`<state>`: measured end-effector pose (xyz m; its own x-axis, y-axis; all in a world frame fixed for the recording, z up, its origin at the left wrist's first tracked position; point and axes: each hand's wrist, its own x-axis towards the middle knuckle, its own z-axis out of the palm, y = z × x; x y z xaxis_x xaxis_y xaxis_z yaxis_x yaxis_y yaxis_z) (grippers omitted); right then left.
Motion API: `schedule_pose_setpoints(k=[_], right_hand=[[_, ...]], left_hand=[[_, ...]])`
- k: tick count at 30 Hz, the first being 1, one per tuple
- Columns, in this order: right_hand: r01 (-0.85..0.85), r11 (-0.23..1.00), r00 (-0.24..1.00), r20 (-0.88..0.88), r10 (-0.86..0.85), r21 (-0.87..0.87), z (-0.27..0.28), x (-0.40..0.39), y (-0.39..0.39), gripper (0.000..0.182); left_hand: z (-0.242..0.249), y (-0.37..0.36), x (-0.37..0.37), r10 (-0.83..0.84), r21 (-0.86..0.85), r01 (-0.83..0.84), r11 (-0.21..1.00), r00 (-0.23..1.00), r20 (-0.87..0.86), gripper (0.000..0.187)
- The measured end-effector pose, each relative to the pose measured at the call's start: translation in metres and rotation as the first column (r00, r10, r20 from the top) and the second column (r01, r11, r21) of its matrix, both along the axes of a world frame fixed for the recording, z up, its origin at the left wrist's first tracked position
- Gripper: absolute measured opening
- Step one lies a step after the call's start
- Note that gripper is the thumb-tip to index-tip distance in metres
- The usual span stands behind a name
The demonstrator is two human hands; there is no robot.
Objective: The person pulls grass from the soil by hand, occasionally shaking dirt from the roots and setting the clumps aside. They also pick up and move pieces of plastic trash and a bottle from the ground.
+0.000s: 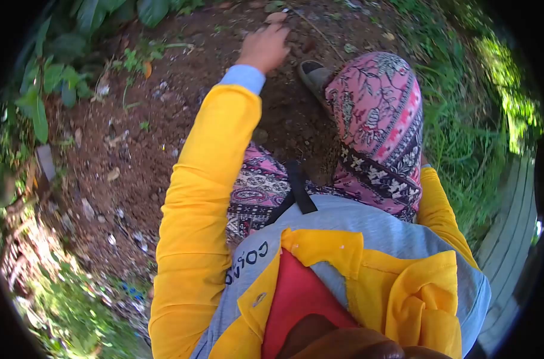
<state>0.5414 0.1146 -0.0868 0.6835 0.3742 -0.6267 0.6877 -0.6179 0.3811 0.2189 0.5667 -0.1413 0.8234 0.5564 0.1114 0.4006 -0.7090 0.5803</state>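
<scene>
My left hand (265, 48) reaches down to the bare brown soil (146, 125) at the top of the head view. Its fingers are bent together at a tan, rounded, leaf-like piece (276, 17); whether they grip it is hard to see. A small white bit (286, 10) shows beside the fingertips, and a thin stick or cord (317, 33) runs from there toward my shoe (315, 76). My right arm, in a yellow sleeve (442, 200), goes down behind my raised knee (377, 102), which hides the right hand.
Leafy plants (38, 90) grow at the upper left. Grass (457, 137) lies along the right, beside a grey ridged strip (511, 227). Pale litter bits and dry leaves (113, 174) dot the soil. A black strap (297, 185) hangs across my lap.
</scene>
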Motion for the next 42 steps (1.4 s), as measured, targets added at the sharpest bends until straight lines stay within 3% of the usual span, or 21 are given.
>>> schedule_pose_setpoints(k=[2,4,5,9,12,14,16,17,20,21,23,26,29,30,34,37,40,42], right_hand=[[0.100,0.995,0.995,-0.011,-0.100,-0.004,-0.019,-0.022,-0.033,0.028],[0.129,0.991,0.991,-0.022,-0.128,0.023,-0.051,-0.035,-0.057,0.029],[0.160,0.978,0.987,-0.032,-0.157,0.135,0.004,-0.086,-0.013,0.028],[0.238,0.947,0.970,-0.111,-0.218,0.217,-0.035,-0.079,-0.054,0.026],[0.028,0.928,0.999,-0.031,-0.018,0.373,-0.071,-0.066,-0.032,0.026],[-0.010,0.856,0.995,-0.082,0.061,0.517,-0.068,-0.074,0.016,0.024],[-0.118,0.837,0.977,-0.087,0.193,0.534,-0.085,-0.069,0.054,0.026],[-0.167,0.824,0.963,-0.089,0.253,0.541,-0.094,-0.066,0.066,0.027],[-0.347,0.888,0.917,-0.089,0.389,0.300,-0.129,-0.046,0.095,0.032],[-0.499,0.796,0.864,0.126,0.487,0.342,-0.134,-0.037,0.100,0.031],[-0.759,0.572,0.637,0.532,0.557,0.310,-0.142,-0.024,0.103,0.030],[-0.383,0.908,0.911,0.235,0.339,0.172,-0.140,0.001,0.123,0.030],[-0.112,0.979,0.991,0.094,0.098,0.169,-0.139,-0.011,0.143,0.032],[-0.088,0.973,0.994,-0.038,0.098,0.213,-0.125,-0.005,0.144,0.035],[-0.280,0.870,0.960,0.092,0.265,0.405,-0.149,0.019,0.117,0.028],[0.012,0.879,0.999,-0.033,0.004,0.476,-0.163,0.029,0.110,0.029],[0.125,0.809,0.990,-0.127,-0.063,0.574,-0.150,0.016,0.099,0.029],[0.126,0.855,0.982,-0.188,-0.034,0.503,-0.108,-0.007,0.102,0.032]], left_hand=[[-0.034,0.013,-0.017,-0.083,-0.172,0.043,0.984,0.968,-0.236,0.051],[-0.064,0.039,-0.036,-0.081,-0.263,-0.004,0.965,0.946,-0.315,0.050],[-0.061,0.044,-0.046,-0.049,-0.306,-0.064,0.950,0.936,-0.349,0.051],[-0.100,0.054,-0.064,-0.076,-0.404,-0.115,0.907,0.900,-0.428,0.057],[-0.107,0.048,-0.074,-0.053,-0.502,-0.162,0.849,0.921,-0.386,0.056],[-0.084,0.055,-0.082,-0.024,-0.541,-0.187,0.820,0.933,-0.360,0.055],[-0.072,0.063,-0.085,0.022,-0.551,-0.219,0.805,0.940,-0.341,0.054],[-0.067,0.064,-0.086,0.041,-0.558,-0.231,0.797,0.942,-0.332,0.054],[-0.068,0.071,-0.089,0.099,-0.600,-0.244,0.762,0.959,-0.265,0.053],[-0.061,0.070,-0.084,0.094,-0.578,-0.245,0.778,0.956,-0.278,0.053],[-0.046,0.062,-0.076,0.075,-0.539,-0.240,0.807,0.948,-0.310,0.052],[-0.035,0.058,-0.063,0.042,-0.471,-0.228,0.852,0.927,-0.372,0.052],[-0.018,0.055,-0.072,0.084,-0.493,-0.245,0.835,0.942,-0.326,0.052],[-0.014,0.048,-0.065,0.090,-0.499,-0.238,0.834,0.949,-0.301,0.052],[-0.003,0.023,-0.049,0.083,-0.518,-0.204,0.831,0.965,-0.248,0.051],[-0.006,0.019,-0.054,0.062,-0.494,-0.202,0.846,0.956,-0.286,0.050],[-0.005,0.023,-0.066,0.093,-0.469,-0.250,0.847,0.938,-0.333,0.049],[0.001,0.026,-0.070,0.130,-0.462,-0.291,0.838,0.928,-0.349,0.049]])
